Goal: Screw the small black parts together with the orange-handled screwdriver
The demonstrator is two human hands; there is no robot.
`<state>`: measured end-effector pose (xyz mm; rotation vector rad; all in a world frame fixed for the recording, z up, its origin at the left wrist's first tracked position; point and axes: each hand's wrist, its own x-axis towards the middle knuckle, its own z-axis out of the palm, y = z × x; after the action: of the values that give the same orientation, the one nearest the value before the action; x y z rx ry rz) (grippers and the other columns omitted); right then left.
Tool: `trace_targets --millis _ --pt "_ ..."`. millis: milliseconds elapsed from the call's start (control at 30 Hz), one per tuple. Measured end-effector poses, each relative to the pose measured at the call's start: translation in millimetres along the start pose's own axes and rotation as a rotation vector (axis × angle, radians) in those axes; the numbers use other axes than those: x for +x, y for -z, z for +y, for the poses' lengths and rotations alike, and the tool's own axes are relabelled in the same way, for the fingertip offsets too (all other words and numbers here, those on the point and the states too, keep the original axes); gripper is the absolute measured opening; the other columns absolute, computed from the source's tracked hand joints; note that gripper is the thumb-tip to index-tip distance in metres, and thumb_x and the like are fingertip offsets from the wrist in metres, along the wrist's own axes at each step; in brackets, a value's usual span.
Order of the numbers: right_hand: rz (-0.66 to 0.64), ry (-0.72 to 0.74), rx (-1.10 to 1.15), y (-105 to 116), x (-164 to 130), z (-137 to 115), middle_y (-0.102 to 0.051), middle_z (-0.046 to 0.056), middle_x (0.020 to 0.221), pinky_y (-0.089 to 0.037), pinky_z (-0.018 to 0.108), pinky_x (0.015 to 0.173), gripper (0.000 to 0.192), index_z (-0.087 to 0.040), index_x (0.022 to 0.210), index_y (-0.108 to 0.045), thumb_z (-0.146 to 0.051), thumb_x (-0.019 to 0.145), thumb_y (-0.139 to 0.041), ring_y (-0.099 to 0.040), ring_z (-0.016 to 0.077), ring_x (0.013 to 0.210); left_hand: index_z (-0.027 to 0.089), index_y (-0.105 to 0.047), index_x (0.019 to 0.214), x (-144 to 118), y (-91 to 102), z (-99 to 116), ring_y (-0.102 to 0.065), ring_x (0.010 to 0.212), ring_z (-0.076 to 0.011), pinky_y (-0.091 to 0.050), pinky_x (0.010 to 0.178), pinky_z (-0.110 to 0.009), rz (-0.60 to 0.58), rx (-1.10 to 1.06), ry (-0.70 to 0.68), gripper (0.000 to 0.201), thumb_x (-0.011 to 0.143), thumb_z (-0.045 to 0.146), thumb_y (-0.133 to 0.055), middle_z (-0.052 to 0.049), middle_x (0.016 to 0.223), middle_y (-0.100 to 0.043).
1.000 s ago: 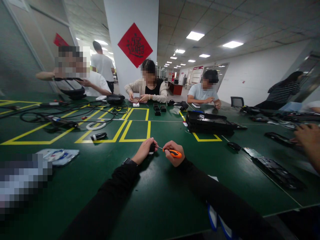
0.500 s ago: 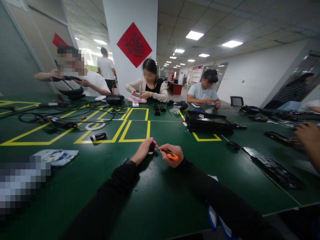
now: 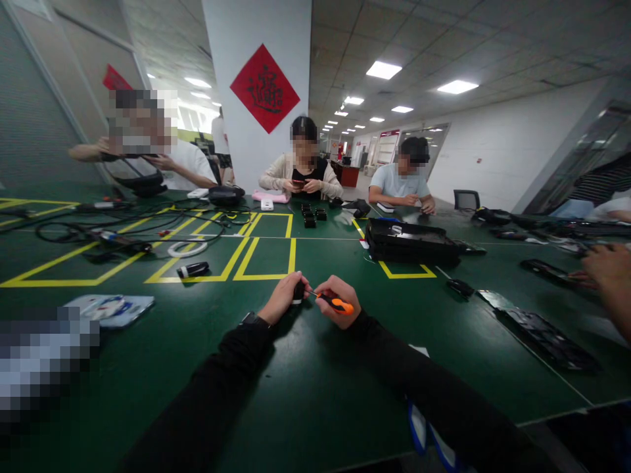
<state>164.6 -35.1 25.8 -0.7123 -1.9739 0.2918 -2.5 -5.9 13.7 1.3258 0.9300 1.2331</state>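
- One small black part (image 3: pixel 298 291), blocky and dark, sits pinched in your left hand (image 3: pixel 282 297) just above the green counter (image 3: pixel 305 387), near its middle in front of you.
- Your left fingers are closed around that part, wrist resting on the counter's matte, felt-like surface.
- Your right hand (image 3: pixel 335 299) grips a small screwdriver (image 3: pixel 336 303) with a glossy orange plastic handle; its thin metal shaft points left and its tip meets the black part.
- Both your sleeves are black and reach in from the bottom edge.
- Beyond your hands, yellow tape lines (image 3: pixel 269 257) mark rectangles on the counter.
- A short black-and-silver cylinder (image 3: pixel 193 269) lies left of those rectangles, and a flat, pale blue-and-white packet (image 3: pixel 111 307) lies nearer the left edge.
- A boxy black case (image 3: pixel 411 242) stands open to the right, well apart from your hands, with flat black panels (image 3: pixel 547 338) further right.
- Tangled black cables (image 3: pixel 123 226) spread over the far left.
- Another person's hand (image 3: pixel 608 276) shows at the right edge.
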Motion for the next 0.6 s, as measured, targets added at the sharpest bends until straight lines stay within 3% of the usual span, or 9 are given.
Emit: trace_targets --millis 167,600 --pt "0.021 -0.089 0.01 -4.4 -4.3 2.2 -0.042 -0.006 0.051 -0.032 0.019 0.047 0.013 -0.017 0.083 -0.054 -0.023 0.071 -0.051 -0.037 0.0066 0.044 0.013 -0.052 0.076 0.8 1.2 -2.5 -0.056 0.057 -0.0127 -0.044 0.058 -0.026 -0.018 0.0 0.006 0.039 0.078 0.049 -0.037 -0.003 0.068 -0.059" --pt "0.005 -0.072 0.031 -1.0 -4.7 -1.4 -0.044 -0.005 0.053 -0.032 0.02 0.047 0.01 -0.017 0.08 -0.053 -0.02 0.071 -0.051 -0.037 0.0068 0.045 0.012 -0.052 0.076 -0.1 1.0 -0.6 -0.057 0.058 -0.0132 -0.043 0.055 -0.025 -0.029 0.006 0.006 0.04 0.078 0.05 -0.037 -0.004 0.069 -0.06"
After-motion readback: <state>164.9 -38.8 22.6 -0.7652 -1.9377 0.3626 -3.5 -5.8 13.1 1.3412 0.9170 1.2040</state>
